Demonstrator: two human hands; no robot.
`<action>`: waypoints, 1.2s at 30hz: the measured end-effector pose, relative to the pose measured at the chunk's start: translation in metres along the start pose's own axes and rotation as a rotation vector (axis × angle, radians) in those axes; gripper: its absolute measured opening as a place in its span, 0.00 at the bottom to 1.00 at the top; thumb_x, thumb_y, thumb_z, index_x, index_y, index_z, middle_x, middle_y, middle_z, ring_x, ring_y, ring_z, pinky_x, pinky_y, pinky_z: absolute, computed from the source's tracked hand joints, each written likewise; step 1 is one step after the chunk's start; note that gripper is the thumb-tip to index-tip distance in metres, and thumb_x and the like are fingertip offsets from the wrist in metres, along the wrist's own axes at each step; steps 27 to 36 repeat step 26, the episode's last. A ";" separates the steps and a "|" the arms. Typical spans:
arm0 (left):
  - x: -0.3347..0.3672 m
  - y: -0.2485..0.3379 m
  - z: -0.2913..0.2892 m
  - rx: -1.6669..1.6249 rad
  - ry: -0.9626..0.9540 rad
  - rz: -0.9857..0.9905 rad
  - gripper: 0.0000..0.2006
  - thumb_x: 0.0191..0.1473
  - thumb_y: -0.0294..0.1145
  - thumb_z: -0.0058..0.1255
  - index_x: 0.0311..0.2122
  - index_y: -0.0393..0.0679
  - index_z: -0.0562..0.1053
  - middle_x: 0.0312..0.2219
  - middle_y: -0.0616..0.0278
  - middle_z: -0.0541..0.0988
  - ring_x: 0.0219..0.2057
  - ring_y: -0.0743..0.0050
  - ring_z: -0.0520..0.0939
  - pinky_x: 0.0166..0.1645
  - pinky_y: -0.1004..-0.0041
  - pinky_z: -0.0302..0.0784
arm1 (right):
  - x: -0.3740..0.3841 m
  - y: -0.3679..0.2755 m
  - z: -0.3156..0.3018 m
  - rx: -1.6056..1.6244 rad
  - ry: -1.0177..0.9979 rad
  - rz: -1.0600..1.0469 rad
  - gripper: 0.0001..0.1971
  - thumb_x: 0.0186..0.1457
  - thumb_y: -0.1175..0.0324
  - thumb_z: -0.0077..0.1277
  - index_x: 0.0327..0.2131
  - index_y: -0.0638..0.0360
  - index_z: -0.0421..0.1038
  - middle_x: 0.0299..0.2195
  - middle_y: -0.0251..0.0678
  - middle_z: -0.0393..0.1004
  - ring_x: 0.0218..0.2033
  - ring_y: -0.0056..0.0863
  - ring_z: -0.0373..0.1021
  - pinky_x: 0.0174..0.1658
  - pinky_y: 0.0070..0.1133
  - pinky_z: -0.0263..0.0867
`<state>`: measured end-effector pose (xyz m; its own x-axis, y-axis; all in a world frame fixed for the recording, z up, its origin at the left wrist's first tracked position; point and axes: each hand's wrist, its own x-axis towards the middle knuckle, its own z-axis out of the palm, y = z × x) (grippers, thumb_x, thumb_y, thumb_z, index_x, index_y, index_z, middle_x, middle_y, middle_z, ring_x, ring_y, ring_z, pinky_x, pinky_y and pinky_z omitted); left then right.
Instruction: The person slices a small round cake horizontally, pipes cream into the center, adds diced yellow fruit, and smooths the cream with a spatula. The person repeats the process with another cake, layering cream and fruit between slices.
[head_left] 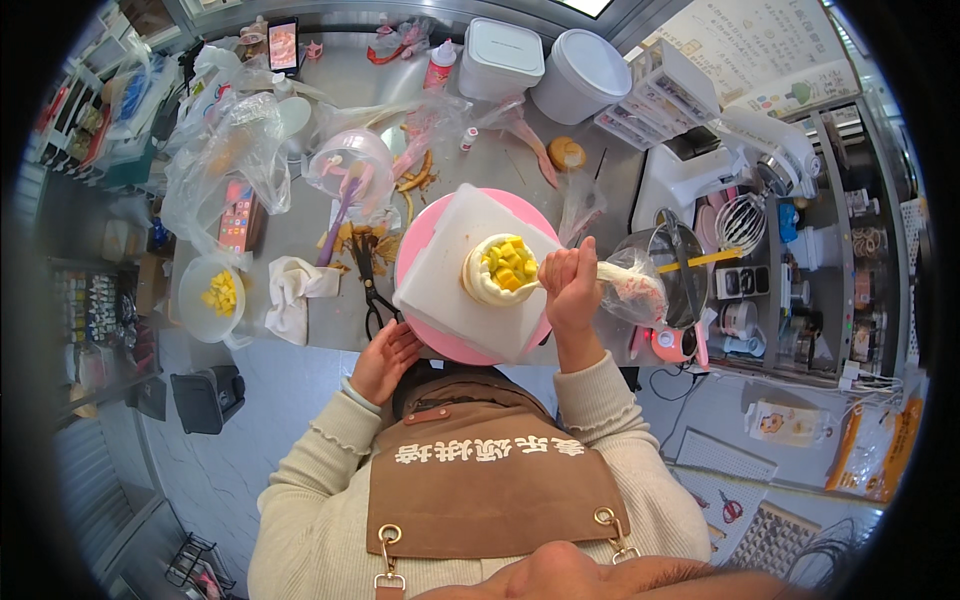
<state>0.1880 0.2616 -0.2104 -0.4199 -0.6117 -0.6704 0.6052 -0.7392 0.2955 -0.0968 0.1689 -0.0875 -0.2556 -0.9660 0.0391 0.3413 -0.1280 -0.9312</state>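
Note:
A small round cake [482, 291] with white cream round its rim and yellow fruit cubes [509, 262] in its centre sits on a white square board [446, 262]. Under the board is a pink round turntable [419, 226]. My right hand [570, 285] is closed round a clear piping bag [640, 288], its narrow end beside the cake's right rim and its fuller part hanging to the right, with white and reddish contents. At the turntable's near left edge my left hand [386, 362] has its fingers stretched out; whether they touch the edge I cannot tell.
Black scissors [369, 280], a white cloth [294, 300] and a bowl of yellow cubes [212, 300] lie to the left. A metal mixing bowl [683, 265] and a stand mixer [735, 160] stand right. Plastic bags and white tubs [580, 77] crowd the back.

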 end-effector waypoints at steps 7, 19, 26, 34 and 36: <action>0.001 -0.001 -0.002 0.007 -0.019 -0.022 0.25 0.70 0.51 0.42 0.58 0.41 0.70 0.53 0.58 0.78 0.53 0.65 0.77 0.63 0.64 0.68 | 0.011 -0.002 -0.001 -0.079 -0.091 -0.052 0.31 0.76 0.54 0.31 0.14 0.49 0.47 0.10 0.24 0.44 0.12 0.18 0.40 0.18 0.22 0.44; -0.008 -0.004 0.002 0.044 -0.150 -0.058 0.26 0.73 0.51 0.35 0.63 0.40 0.67 0.56 0.54 0.77 0.56 0.64 0.77 0.62 0.66 0.70 | 0.030 0.009 0.000 -0.186 -0.188 -0.009 0.31 0.76 0.52 0.33 0.16 0.52 0.48 0.12 0.24 0.47 0.14 0.16 0.42 0.20 0.21 0.42; -0.003 -0.002 -0.011 0.062 -0.151 0.051 0.28 0.73 0.51 0.35 0.65 0.39 0.63 0.59 0.54 0.74 0.58 0.63 0.76 0.66 0.65 0.68 | 0.037 0.003 0.006 -0.226 -0.304 -0.006 0.30 0.76 0.51 0.35 0.17 0.51 0.49 0.13 0.25 0.48 0.16 0.17 0.44 0.22 0.20 0.43; -0.003 -0.002 -0.011 0.062 -0.151 0.051 0.28 0.73 0.51 0.35 0.65 0.39 0.63 0.59 0.54 0.74 0.58 0.63 0.76 0.66 0.65 0.68 | 0.037 0.003 0.006 -0.226 -0.304 -0.006 0.30 0.76 0.51 0.35 0.17 0.51 0.49 0.13 0.25 0.48 0.16 0.17 0.44 0.22 0.20 0.43; -0.003 -0.002 -0.011 0.062 -0.151 0.051 0.28 0.73 0.51 0.35 0.65 0.39 0.63 0.59 0.54 0.74 0.58 0.63 0.76 0.66 0.65 0.68 | 0.037 0.003 0.006 -0.226 -0.304 -0.006 0.30 0.76 0.51 0.35 0.17 0.51 0.49 0.13 0.25 0.48 0.16 0.17 0.44 0.22 0.20 0.43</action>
